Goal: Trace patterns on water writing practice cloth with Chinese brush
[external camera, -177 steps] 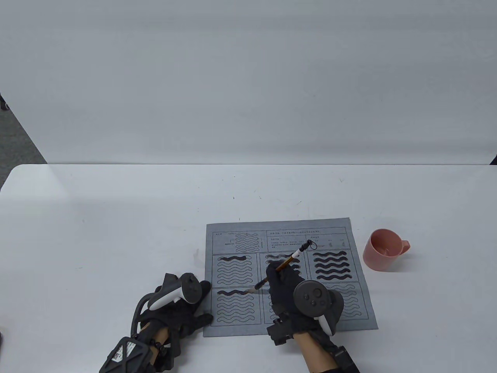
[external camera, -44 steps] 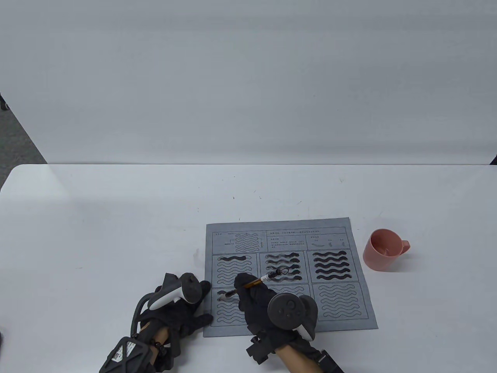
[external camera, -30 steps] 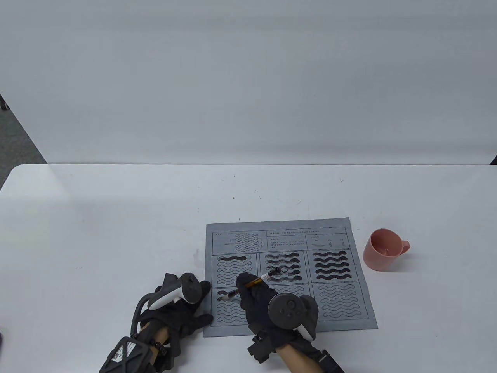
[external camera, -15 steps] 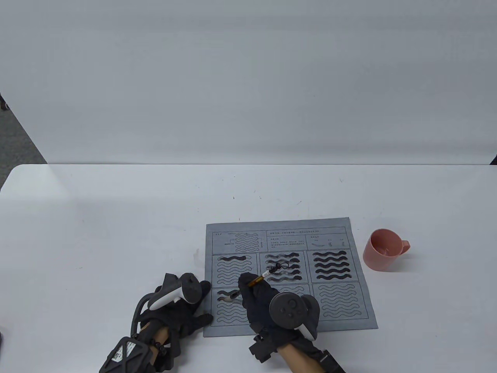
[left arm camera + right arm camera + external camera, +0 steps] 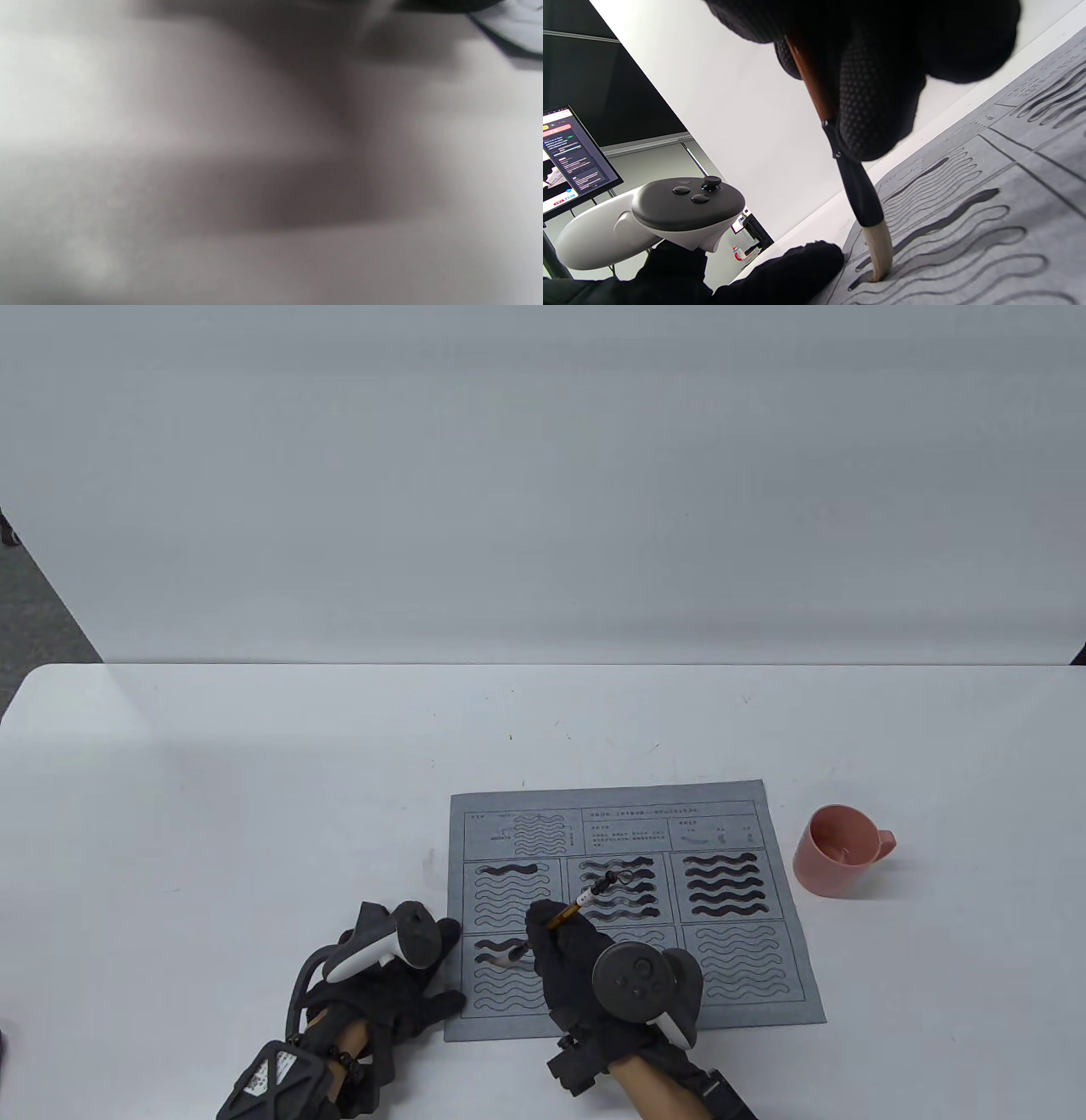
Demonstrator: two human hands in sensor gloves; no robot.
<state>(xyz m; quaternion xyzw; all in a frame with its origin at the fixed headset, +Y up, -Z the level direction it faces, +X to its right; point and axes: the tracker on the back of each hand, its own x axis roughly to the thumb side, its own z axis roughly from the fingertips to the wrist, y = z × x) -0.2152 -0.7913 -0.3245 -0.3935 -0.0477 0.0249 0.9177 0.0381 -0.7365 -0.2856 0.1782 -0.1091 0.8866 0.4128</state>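
- Now the right hand (image 5: 585, 967) pinches the Chinese brush (image 5: 855, 186), its tip touching the second wave in the lower-left panel of the water writing cloth (image 5: 764, 984) on the worktop (image 5: 254, 780).
- Left hand (image 5: 390, 993) rests on the cloth's left edge; whether its grip is spread or pressed together I cannot tell.
- Judgement: keep the tip inside the outline, with light, even pressure and slow wrist turns at each crest.

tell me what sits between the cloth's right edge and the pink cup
Nothing: in the table view, only bare white table lies between the grey cloth and the pink cup. They stand apart, not touching.
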